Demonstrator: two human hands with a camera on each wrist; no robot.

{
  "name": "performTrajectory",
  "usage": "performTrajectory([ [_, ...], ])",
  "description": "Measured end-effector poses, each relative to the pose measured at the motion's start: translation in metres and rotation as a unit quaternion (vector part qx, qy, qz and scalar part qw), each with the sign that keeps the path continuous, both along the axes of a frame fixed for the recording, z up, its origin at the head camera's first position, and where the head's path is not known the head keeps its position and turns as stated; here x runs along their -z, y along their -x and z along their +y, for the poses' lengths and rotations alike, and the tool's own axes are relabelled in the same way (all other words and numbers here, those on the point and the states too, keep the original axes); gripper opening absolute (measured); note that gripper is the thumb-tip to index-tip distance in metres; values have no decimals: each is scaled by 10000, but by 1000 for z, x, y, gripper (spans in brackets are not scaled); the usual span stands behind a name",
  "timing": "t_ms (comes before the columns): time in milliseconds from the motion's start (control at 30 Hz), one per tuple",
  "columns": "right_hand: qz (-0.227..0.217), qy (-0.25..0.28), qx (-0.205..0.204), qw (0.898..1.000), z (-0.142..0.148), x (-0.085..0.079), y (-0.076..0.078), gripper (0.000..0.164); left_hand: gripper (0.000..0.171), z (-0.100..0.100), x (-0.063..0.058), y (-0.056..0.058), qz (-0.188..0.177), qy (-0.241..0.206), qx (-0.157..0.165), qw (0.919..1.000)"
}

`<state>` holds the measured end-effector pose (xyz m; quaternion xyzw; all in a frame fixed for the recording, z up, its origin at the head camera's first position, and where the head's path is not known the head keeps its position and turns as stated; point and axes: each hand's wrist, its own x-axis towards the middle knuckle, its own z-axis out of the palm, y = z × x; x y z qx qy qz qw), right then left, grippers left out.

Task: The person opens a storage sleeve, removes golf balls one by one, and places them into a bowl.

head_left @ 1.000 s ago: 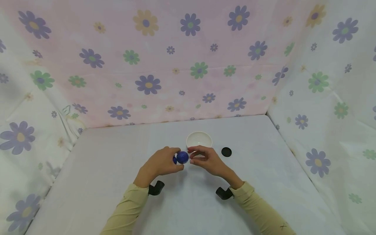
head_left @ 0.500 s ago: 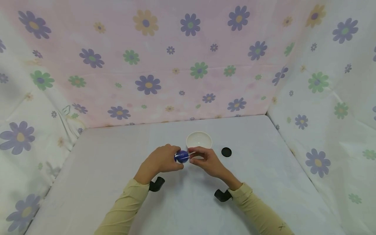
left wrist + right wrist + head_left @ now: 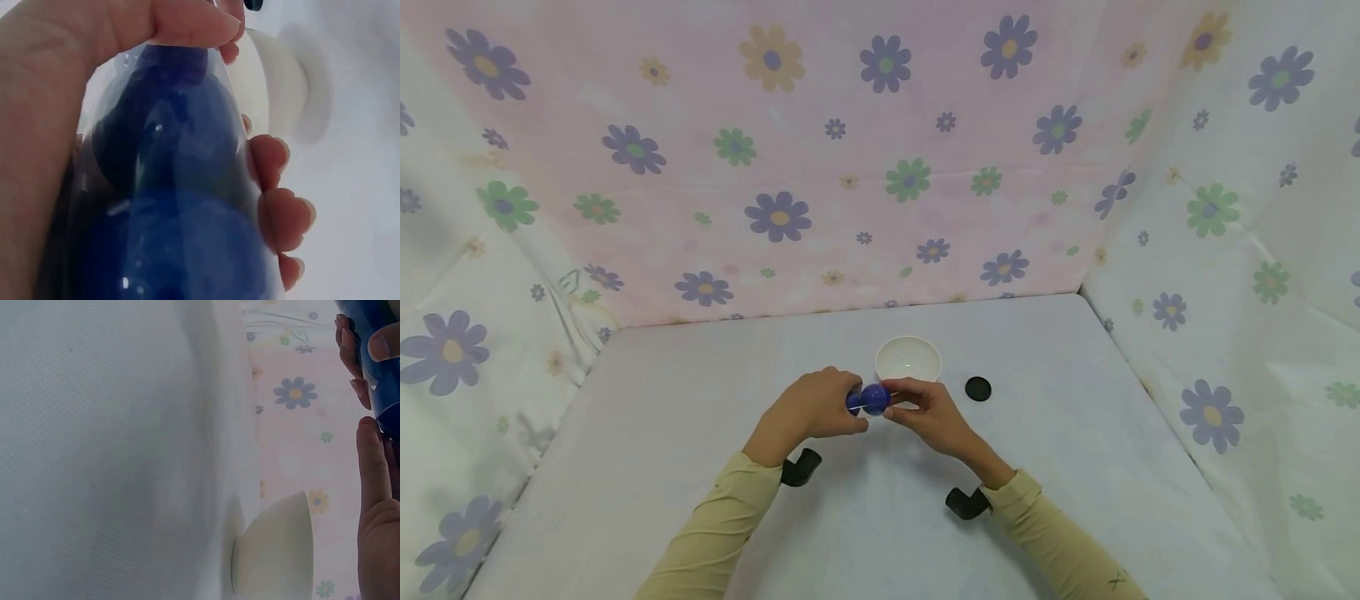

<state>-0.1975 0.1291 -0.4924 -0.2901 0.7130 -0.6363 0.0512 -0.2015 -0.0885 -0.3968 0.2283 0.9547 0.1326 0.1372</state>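
Note:
My left hand grips a clear tube holding several blue balls, its fingers and thumb curled round the wall in the left wrist view. At the tube's right end, in the head view, a blue ball shows between the two hands. My right hand pinches this ball at its right side, index finger above and thumb below. From the right wrist view, the right fingertips lie right at the tube's blue end. A white bowl stands just behind the hands.
A flat round black lid lies on the white table right of the bowl. Black camera mounts jut from both wrists. Flower-print cloth walls border the table at the back and sides.
The blue ball has shifted right, from near the left hand to between the right fingertips. The left hand still holds the tube; the bowl and lid stay put.

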Motion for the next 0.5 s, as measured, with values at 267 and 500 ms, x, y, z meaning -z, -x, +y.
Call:
performTrajectory([
  [267, -149, -188, -152, 9996, 5, -4, 1, 45, 48, 0, 3, -2, 0, -119, 12, 9999],
  [500, 94, -17, -213, 9997, 12, -9, 5, 42, 50, -1, 12, -4, 0, -743, -30, 9972],
])
